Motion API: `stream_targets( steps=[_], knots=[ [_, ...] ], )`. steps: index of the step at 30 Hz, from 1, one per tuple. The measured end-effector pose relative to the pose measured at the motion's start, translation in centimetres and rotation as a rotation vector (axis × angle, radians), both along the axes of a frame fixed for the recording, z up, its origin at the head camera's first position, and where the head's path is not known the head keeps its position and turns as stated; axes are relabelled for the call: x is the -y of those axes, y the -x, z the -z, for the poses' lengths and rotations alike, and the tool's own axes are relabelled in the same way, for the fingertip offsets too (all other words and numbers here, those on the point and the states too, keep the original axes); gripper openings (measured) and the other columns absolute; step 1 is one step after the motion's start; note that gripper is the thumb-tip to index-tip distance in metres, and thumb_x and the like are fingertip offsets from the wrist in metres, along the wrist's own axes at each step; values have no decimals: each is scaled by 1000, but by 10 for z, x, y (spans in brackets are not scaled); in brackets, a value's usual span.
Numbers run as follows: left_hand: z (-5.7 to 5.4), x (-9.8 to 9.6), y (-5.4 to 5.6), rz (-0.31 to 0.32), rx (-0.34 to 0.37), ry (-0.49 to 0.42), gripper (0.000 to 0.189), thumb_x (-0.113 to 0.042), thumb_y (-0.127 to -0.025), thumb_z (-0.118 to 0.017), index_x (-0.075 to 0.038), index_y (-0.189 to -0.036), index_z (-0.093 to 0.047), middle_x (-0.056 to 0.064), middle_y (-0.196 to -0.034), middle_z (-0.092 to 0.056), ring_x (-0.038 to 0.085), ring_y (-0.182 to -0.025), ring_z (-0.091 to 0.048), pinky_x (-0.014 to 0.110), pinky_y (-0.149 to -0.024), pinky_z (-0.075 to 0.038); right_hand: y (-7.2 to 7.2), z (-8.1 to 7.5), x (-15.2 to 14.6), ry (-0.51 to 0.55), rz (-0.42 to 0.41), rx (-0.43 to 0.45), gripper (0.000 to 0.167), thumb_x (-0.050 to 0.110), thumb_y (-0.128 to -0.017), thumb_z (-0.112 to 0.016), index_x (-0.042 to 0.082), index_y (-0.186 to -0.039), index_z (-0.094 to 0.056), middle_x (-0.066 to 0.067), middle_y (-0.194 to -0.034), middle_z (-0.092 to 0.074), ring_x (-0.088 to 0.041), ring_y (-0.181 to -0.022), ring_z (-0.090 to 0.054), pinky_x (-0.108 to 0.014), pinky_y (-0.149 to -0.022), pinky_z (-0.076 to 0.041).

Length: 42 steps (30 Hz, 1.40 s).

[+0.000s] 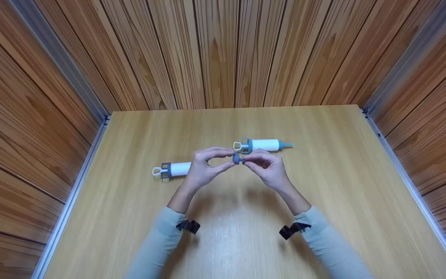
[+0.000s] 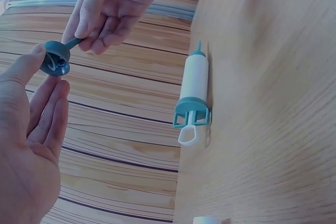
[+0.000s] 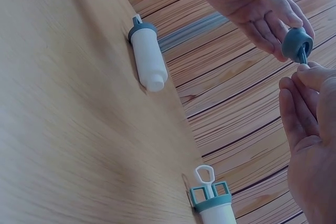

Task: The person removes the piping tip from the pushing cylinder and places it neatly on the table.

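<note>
A small dark teal screw-on nozzle (image 1: 236, 158) is held up between both hands over the middle of the table. My left hand (image 1: 204, 167) pinches its wide hollow end between thumb and fingertips, while my right hand (image 1: 268, 169) pinches the thin spout. The left wrist view looks into the hollow end of the nozzle (image 2: 56, 57). Left of the left hand lies a white syringe-style dispenser (image 1: 179, 169) with a dark teal collar and white pull ring. The right wrist view shows this dispenser (image 3: 149, 59) ending in a bare white neck.
A second white dispenser (image 1: 265, 145) lies just beyond the right hand, with a lighter teal collar and a teal nozzle (image 1: 286, 145) fitted on its tip. Wood-plank walls (image 1: 219, 54) with metal corner rails (image 1: 68, 66) surround the wooden table (image 1: 304, 128).
</note>
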<state>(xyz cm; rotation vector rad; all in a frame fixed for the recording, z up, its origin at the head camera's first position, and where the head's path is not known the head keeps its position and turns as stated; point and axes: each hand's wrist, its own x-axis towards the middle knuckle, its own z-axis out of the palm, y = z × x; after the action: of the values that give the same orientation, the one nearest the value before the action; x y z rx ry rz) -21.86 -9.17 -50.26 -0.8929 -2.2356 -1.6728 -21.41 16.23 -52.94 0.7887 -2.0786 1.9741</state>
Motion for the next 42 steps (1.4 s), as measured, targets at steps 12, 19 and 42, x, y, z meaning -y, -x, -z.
stream_targets(
  steps=[12,19,42],
  knots=[
    [0,-3,0,0,29,1,31,-7,-96,-89,0,-126,-84,17,-128,-85,34,-124,-81,44,-112,-65,1,-4,6,20,-12,-20,18,-18,-96,-75,-17,-113,-78,14,-111,-81,-4,-107,-79,-21,-99,-66],
    [1,-2,0,-5,52,2,31,-9,-97,-88,-5,-128,-84,15,-130,-85,33,-127,-80,46,-116,-63,0,-6,10,25,-14,-26,18,-19,-96,-75,-17,-113,-78,15,-111,-81,-4,-107,-79,-21,-98,-66],
    [-5,-6,-1,-14,22,3,29,-8,-96,-89,-4,-124,-85,16,-127,-85,35,-125,-80,49,-113,-64,2,-5,10,104,-65,-61,48,-26,-87,-76,-24,-133,-61,7,-123,-80,-6,-117,-78,-23,-103,-65]
  ],
)
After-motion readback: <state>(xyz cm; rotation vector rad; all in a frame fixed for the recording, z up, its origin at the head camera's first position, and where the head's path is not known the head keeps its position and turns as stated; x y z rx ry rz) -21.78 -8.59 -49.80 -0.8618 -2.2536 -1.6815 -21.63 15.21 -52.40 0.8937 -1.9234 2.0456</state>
